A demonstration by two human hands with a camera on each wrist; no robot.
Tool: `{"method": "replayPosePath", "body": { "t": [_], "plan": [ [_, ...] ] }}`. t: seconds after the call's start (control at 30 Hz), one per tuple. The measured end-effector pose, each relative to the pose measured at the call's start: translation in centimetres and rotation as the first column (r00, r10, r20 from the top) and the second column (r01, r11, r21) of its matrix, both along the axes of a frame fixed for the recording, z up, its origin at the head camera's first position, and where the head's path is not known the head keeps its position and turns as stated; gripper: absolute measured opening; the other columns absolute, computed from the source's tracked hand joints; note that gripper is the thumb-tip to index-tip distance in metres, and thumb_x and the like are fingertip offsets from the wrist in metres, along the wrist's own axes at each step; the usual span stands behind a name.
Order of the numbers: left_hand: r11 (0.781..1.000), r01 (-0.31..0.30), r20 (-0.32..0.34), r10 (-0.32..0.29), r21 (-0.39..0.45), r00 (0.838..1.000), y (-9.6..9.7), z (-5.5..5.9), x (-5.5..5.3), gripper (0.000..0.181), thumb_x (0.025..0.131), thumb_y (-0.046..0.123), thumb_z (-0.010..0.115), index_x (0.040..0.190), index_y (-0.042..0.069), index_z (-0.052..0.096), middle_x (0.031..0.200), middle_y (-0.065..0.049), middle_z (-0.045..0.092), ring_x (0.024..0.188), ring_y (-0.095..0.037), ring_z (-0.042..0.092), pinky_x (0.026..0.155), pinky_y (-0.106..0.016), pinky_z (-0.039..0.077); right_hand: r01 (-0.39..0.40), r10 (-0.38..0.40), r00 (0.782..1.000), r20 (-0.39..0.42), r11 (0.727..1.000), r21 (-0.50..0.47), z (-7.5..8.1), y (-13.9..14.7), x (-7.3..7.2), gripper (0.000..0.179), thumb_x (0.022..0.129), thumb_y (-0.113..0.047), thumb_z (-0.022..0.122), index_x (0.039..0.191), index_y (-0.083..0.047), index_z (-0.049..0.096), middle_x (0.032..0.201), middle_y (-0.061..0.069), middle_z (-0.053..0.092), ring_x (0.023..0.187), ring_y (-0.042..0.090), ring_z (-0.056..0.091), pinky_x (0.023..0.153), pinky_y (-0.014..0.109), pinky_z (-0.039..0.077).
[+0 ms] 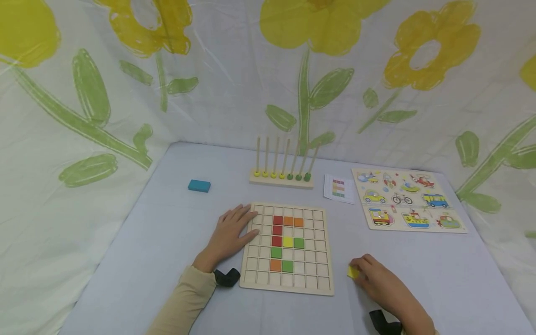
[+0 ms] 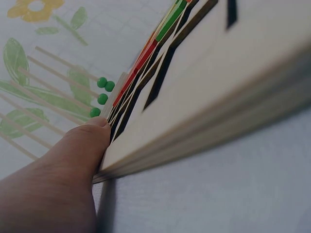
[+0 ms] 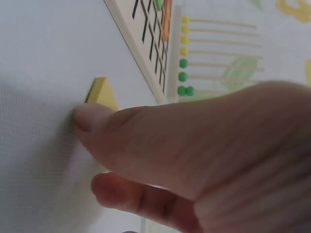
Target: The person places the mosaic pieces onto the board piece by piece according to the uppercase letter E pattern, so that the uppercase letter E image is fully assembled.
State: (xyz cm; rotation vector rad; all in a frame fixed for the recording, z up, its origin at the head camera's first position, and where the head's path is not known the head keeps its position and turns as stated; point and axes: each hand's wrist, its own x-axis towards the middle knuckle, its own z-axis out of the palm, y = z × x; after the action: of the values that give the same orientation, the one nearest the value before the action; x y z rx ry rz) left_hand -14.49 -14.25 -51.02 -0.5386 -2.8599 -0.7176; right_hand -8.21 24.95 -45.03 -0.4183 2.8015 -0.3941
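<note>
My left hand (image 1: 228, 236) lies along the left side of a wooden grid board (image 1: 286, 289), fingers spread and fingertips over its edge. In the left wrist view its thumb (image 2: 73, 160) rests at the board's rim. Red, orange, yellow and green square tiles, such as the yellow one (image 1: 287, 242), fill part of the grid's middle. To the right of the board, low over the white tabletop, my right hand (image 1: 381, 284) pinches a yellow tile (image 3: 102, 92) by its edge. Part of that tile is hidden behind the thumb.
Behind the board stands a peg rack (image 1: 281, 180) with upright rods and yellow and green beads. Next to it lie a pattern card (image 1: 345, 195) and a vehicle picture puzzle (image 1: 402, 211). A blue block (image 1: 199, 186) sits at the back left. Flower-printed cloth (image 1: 234, 83) rises behind the table.
</note>
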Motion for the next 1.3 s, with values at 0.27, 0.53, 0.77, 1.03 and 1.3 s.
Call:
{"method": "replayPosePath", "body": {
  "t": [0.27, 0.53, 0.77, 1.03, 1.3],
  "plan": [
    [1.0, -0.004, -0.005, 0.003, -0.01, 1.0, 0.0, -0.2, -0.1, 0.054, 0.094, 0.048, 0.053, 0.14, 0.019, 0.049, 0.152, -0.007, 0.038, 0.142, -0.03, 0.029, 0.111, -0.056, 0.023, -0.012, 0.011, 0.998, -0.055, 1.0, -0.018, -0.2, -1.8, -0.5, 0.03, 0.084, -0.011, 0.073, 0.111, -0.018, 0.062, 0.103, -0.012, 0.057, 0.085, 0.001, 0.053, 0.074, 0.023, 0.051],
    [1.0, -0.001, 0.001, 0.001, -0.008, 1.0, 0.1, 0.0, 0.0, 0.054, 0.094, 0.047, 0.054, 0.14, 0.019, 0.049, 0.152, -0.007, 0.038, 0.142, -0.03, 0.029, 0.111, -0.056, 0.022, -0.183, 0.174, 0.978, -0.118, 0.98, -0.077, -0.3, -4.7, -0.9, 0.031, 0.085, -0.017, 0.073, 0.112, -0.019, 0.057, 0.108, -0.014, 0.055, 0.082, 0.0, 0.05, 0.072, 0.021, 0.05],
    [1.0, -0.007, 0.035, 0.007, -0.013, 0.999, 0.0, 0.0, -0.1, 0.055, 0.095, 0.049, 0.052, 0.141, 0.021, 0.047, 0.153, -0.006, 0.036, 0.143, -0.028, 0.026, 0.113, -0.055, 0.021, -0.3, 0.279, 0.946, -0.164, 0.946, -0.121, -0.7, -7.2, -1.4, 0.025, 0.088, -0.022, 0.07, 0.108, -0.022, 0.056, 0.105, -0.016, 0.054, 0.084, -0.001, 0.051, 0.076, 0.022, 0.051],
    [1.0, -0.002, 0.029, 0.002, -0.01, 1.0, 0.0, -0.2, -0.2, 0.055, 0.095, 0.049, 0.052, 0.141, 0.021, 0.048, 0.153, -0.005, 0.037, 0.143, -0.028, 0.026, 0.113, -0.054, 0.02, -0.397, 0.366, 0.909, -0.201, 0.906, -0.145, -1.5, -8.4, -1.4, 0.013, 0.091, -0.02, 0.066, 0.103, -0.021, 0.063, 0.106, -0.013, 0.058, 0.089, 0.002, 0.056, 0.08, 0.024, 0.053],
    [1.0, -0.007, 0.017, 0.007, -0.006, 1.0, 0.0, -0.1, -0.2, 0.054, 0.094, 0.048, 0.054, 0.141, 0.02, 0.048, 0.152, -0.006, 0.038, 0.143, -0.029, 0.028, 0.112, -0.055, 0.022, -0.427, 0.384, 0.887, -0.257, 0.893, -0.14, -1.5, -8.7, -1.3, 0.013, 0.089, -0.016, 0.068, 0.101, -0.019, 0.064, 0.104, -0.012, 0.058, 0.087, 0.002, 0.055, 0.078, 0.022, 0.052]
  ]
}}
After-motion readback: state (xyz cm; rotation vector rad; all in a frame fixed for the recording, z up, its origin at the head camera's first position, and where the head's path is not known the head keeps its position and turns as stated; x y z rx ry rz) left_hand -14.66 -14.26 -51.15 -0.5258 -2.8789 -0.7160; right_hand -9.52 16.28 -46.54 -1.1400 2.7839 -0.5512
